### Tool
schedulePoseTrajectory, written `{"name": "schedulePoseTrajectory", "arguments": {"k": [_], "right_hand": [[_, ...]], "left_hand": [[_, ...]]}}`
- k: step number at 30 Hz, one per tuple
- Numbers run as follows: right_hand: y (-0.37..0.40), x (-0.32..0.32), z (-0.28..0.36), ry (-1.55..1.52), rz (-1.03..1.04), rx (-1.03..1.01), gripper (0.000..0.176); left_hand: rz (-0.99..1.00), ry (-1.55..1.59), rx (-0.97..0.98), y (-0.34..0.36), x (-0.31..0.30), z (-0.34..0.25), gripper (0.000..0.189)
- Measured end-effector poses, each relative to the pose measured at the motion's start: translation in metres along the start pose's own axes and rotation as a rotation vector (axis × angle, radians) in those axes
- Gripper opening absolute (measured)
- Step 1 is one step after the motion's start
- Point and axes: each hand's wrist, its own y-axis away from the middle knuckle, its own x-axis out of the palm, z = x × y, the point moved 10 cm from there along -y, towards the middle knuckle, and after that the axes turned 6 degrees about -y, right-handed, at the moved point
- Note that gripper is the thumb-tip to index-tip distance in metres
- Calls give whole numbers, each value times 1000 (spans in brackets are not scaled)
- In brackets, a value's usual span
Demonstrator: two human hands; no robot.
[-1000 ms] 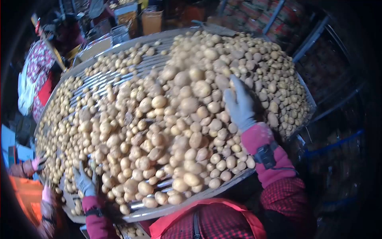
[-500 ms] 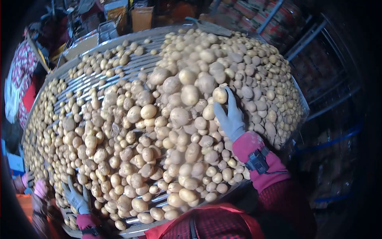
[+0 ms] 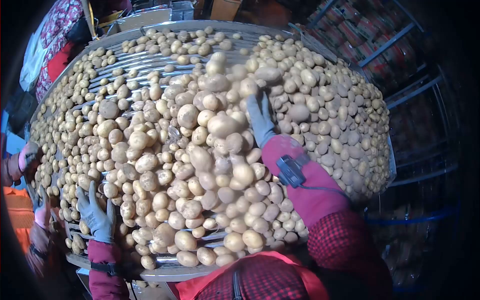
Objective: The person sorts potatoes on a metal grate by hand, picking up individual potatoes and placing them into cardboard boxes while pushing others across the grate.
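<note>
The right hand (image 3: pixel 260 120) lay flat and open, gloved fingers stretched out and pushed into the high heap of potatoes (image 3: pixel 220 127), gripping none of them. Held that way, it looked more like a paddle set against the pile than a pincer. Down at the near edge the left hand (image 3: pixel 96 217) was spread wide too, palm down on the potatoes beside the rim, closed on nothing. The potatoes covered the barred worktop (image 3: pixel 145 62), deepest toward the right and thin at the far side, where bare bars showed. A co-worker's pink-gloved hand (image 3: pixel 27 157) sat at the left edge.
</note>
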Motion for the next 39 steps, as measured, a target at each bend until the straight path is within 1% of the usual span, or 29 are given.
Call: {"name": "schedulePoseTrajectory", "arguments": {"k": [1,2,6,7,9,11,13,14,15,17,18,19,20,21,22,23,24,25,28,29,31,32,33,34,35,36,37,38,39], "right_hand": [[-5,17,4,-42,6,0,73],[-14,39,7,-8,111,-23,65],[-50,104,15,-286,204,-170,78],[-58,121,14,-277,179,-72,80],[-62,160,29,-339,308,-92,86],[-47,183,73,-287,344,-165,86],[-47,223,92,-309,440,-251,77],[-45,238,89,-226,457,-159,76],[-34,231,114,-60,410,-176,78],[-28,254,118,-118,485,-197,79],[-22,269,117,-133,477,-244,76],[-9,277,121,-165,523,-279,71],[4,282,124,-168,398,-382,62],[25,281,139,-169,569,-328,51],[39,321,129,-231,779,-327,49],[67,295,145,-93,728,-377,51],[94,290,153,95,812,-352,55],[126,285,163,196,881,-457,63],[181,259,174,210,941,-549,82],[197,245,174,245,998,-611,82],[212,200,171,-4,743,-732,76],[212,171,162,-30,642,-784,72],[206,119,164,-72,495,-854,65],[196,63,162,-105,325,-848,60],[175,24,137,-140,226,-832,59],[162,-42,125,-121,123,-618,51],[157,-106,95,-230,-46,-454,47],[171,-178,96,61,-298,-708,49],[181,-238,59,61,-365,-462,49]], "left_hand": [[-3,-2,-4,-1,-2,-1,80],[3,-7,-16,-1,-3,0,80],[1,-9,-22,-1,1,2,80],[-1,-7,-22,-1,0,2,80],[-3,-6,-22,-2,-2,-1,80],[23,-40,-43,-1,3,-1,80],[43,-59,-53,-2,4,0,80],[31,-72,-42,-2,3,-1,80],[30,-76,-36,-3,2,-2,80],[25,-80,-16,-3,-1,-6,81],[26,-98,-10,-3,-1,-8,83],[41,-115,-24,-4,0,-8,84],[43,-137,-28,-4,1,-8,85],[42,-158,-28,-4,3,-6,85],[26,-210,-29,-2,6,-4,87],[47,-249,-52,-2,9,-2,86],[67,-254,-65,-3,10,-1,85],[85,-258,-84,-3,10,1,83],[99,-221,-88,-2,11,6,80],[46,-206,-44,0,11,9,81],[45,-221,-32,-2,18,15,81],[100,-244,-61,-4,25,23,85],[58,-305,-46,-4,28,25,75],[68,-351,-53,-8,57,55,66],[77,-400,-62,-15,84,80,57],[79,-186,-213,-20,85,95,58],[86,27,-363,-21,86,107,60],[104,-100,-253,-21,81,94,59],[107,-228,-142,-20,73,79,58]]}}
